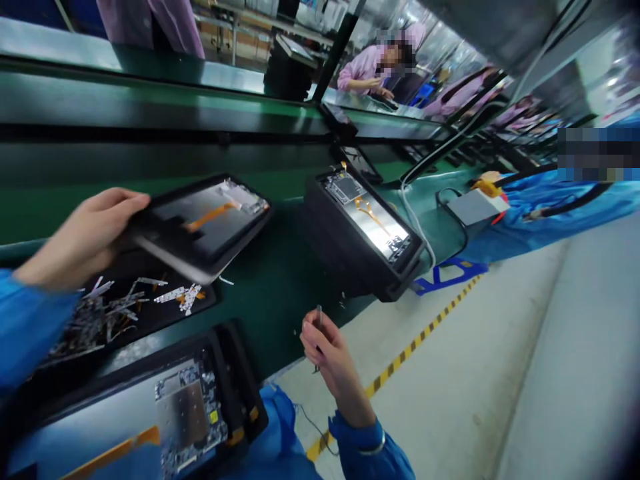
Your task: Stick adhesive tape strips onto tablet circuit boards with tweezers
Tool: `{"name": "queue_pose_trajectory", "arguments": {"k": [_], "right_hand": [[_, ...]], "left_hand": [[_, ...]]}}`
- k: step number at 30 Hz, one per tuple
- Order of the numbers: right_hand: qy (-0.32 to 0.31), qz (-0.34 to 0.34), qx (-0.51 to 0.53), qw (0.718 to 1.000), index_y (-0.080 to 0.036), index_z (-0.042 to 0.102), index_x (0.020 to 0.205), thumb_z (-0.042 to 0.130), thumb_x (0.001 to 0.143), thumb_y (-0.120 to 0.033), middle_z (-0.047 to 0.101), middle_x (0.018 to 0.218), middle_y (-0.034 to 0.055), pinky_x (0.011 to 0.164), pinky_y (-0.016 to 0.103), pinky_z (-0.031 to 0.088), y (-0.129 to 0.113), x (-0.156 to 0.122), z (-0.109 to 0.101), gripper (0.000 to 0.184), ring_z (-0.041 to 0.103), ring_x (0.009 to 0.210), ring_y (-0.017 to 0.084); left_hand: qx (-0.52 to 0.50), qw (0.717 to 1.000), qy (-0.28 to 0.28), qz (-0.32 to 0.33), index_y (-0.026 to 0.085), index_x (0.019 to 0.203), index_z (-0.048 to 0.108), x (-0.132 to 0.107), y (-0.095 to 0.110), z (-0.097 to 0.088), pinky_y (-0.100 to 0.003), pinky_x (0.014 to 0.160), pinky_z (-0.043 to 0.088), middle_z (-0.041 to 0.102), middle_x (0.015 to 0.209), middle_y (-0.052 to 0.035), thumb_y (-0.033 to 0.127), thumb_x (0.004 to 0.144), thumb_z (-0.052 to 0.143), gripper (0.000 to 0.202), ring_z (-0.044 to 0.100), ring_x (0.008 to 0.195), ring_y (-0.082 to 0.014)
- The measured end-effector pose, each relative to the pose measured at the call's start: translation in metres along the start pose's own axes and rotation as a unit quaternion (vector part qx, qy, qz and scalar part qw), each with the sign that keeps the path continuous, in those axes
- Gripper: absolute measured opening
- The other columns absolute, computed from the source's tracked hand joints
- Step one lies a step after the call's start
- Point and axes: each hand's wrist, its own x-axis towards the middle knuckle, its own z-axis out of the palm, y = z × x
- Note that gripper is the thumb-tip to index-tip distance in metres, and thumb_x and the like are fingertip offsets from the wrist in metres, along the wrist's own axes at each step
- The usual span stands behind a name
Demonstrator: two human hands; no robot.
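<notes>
My left hand (85, 237) grips the near edge of an opened tablet (203, 223), holding it tilted above the green bench; its grey back shows an orange flex cable. My right hand (327, 347) is closed on a thin metal tool (319, 317), probably tweezers, held upright at the bench's front edge. A second opened tablet (367, 223) rests in a black fixture just right of the one I hold. A third opened tablet (165, 413) lies in a black holder nearest me, circuit board showing.
A black tray (125, 303) of small metal and tape scraps sits under my left arm. A grey box with cables (475, 205) lies farther right. Another worker in a blue sleeve (550, 200) and people in pink (370, 67) work beyond the green conveyor (150, 100).
</notes>
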Motion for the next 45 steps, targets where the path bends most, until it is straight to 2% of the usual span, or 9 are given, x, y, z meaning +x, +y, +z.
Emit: {"name": "queue_pose_trajectory", "arguments": {"k": [5, 9, 12, 16, 20, 23, 29, 34, 45], "right_hand": [[-0.012, 0.014, -0.014, 1.000, -0.022, 0.048, 0.082, 0.078, 0.084, -0.056, 0.027, 0.057, -0.0123, 0.042, 0.019, 0.014, 0.006, -0.001, 0.000, 0.045, 0.016, 0.045, 0.003], [-0.012, 0.021, -0.043, 0.999, -0.023, 0.048, 0.082, 0.077, 0.084, -0.059, 0.027, 0.055, -0.0128, 0.042, 0.019, 0.015, 0.007, -0.002, -0.005, 0.047, 0.017, 0.045, 0.003], [-0.015, 0.020, -0.073, 0.997, -0.022, 0.052, 0.082, 0.074, 0.086, -0.062, 0.030, 0.056, -0.0115, 0.042, 0.020, 0.015, 0.008, -0.001, -0.005, 0.046, 0.019, 0.045, 0.004], [-0.053, 0.019, -0.131, 0.990, -0.017, 0.069, 0.087, 0.062, 0.094, -0.065, 0.037, 0.059, -0.0079, 0.043, 0.024, 0.016, 0.005, 0.004, 0.001, 0.049, 0.023, 0.044, 0.004], [-0.117, 0.006, -0.198, 0.973, -0.017, 0.077, 0.100, 0.057, 0.098, -0.063, 0.047, 0.065, -0.0039, 0.046, 0.026, 0.026, -0.002, 0.015, 0.011, 0.050, 0.034, 0.046, 0.007], [-0.162, -0.017, -0.241, 0.957, -0.018, 0.078, 0.105, 0.057, 0.100, -0.058, 0.054, 0.073, -0.0014, 0.052, 0.027, 0.036, -0.008, 0.028, 0.022, 0.045, 0.041, 0.050, 0.007], [-0.242, -0.062, -0.309, 0.918, -0.020, 0.079, 0.109, 0.054, 0.105, -0.047, 0.058, 0.079, 0.0015, 0.054, 0.027, 0.039, -0.019, 0.047, 0.055, 0.037, 0.047, 0.055, 0.010], [-0.269, -0.132, -0.376, 0.877, -0.020, 0.077, 0.109, 0.048, 0.107, -0.040, 0.059, 0.080, 0.0021, 0.053, 0.026, 0.042, -0.022, 0.053, 0.077, 0.035, 0.049, 0.057, 0.011], [-0.261, -0.170, -0.405, 0.859, -0.018, 0.075, 0.109, 0.047, 0.109, -0.032, 0.061, 0.080, 0.0025, 0.060, 0.025, 0.048, -0.021, 0.060, 0.080, 0.031, 0.057, 0.063, 0.012]], "left_hand": [[-0.137, 0.987, -0.027, -0.079, 0.015, 0.131, 0.060, 0.098, 0.000, 0.096, -0.043, 0.099, 0.059, 0.065, 0.129, -0.0099, 0.038, 0.106, 0.056, 0.034, 0.066, 0.112, -0.0208], [-0.185, 0.968, -0.121, -0.119, 0.015, 0.127, 0.063, 0.115, 0.027, 0.132, -0.045, 0.095, 0.062, 0.067, 0.127, -0.0105, 0.041, 0.099, 0.068, 0.038, 0.068, 0.111, -0.0228], [-0.193, 0.951, -0.205, -0.130, 0.012, 0.117, 0.071, 0.095, 0.052, 0.120, -0.036, 0.098, 0.062, 0.075, 0.119, -0.0111, 0.024, 0.100, 0.063, 0.022, 0.074, 0.108, -0.0204], [-0.140, 0.935, -0.293, -0.143, 0.014, 0.109, 0.079, 0.055, 0.072, 0.072, -0.023, 0.086, 0.062, 0.080, 0.112, -0.0092, 0.020, 0.096, 0.062, 0.022, 0.079, 0.099, -0.0208], [0.156, 0.919, -0.362, -0.002, 0.021, 0.109, 0.077, 0.009, 0.054, 0.023, -0.016, 0.068, 0.056, 0.080, 0.094, 0.0017, 0.027, 0.100, 0.051, 0.028, 0.075, 0.075, -0.0122], [0.296, 0.905, -0.304, 0.034, 0.022, 0.085, 0.074, -0.032, 0.022, 0.004, -0.020, 0.065, 0.051, 0.073, 0.083, -0.0004, 0.021, 0.095, 0.055, 0.022, 0.067, 0.069, -0.0132], [0.364, 0.903, -0.226, 0.024, 0.014, 0.093, 0.065, -0.076, -0.012, 0.007, -0.032, 0.079, 0.054, 0.065, 0.096, -0.0035, 0.026, 0.099, 0.061, 0.014, 0.061, 0.084, -0.0154], [0.369, 0.909, -0.191, 0.048, 0.015, 0.101, 0.065, -0.060, -0.010, 0.015, -0.036, 0.087, 0.053, 0.063, 0.106, -0.0089, 0.018, 0.098, 0.055, 0.011, 0.061, 0.096, -0.0206], [0.343, 0.897, -0.277, -0.001, 0.015, 0.116, 0.066, -0.032, -0.026, 0.028, -0.040, 0.090, 0.062, 0.069, 0.115, -0.0072, 0.038, 0.101, 0.066, 0.028, 0.068, 0.101, -0.0192]]}}
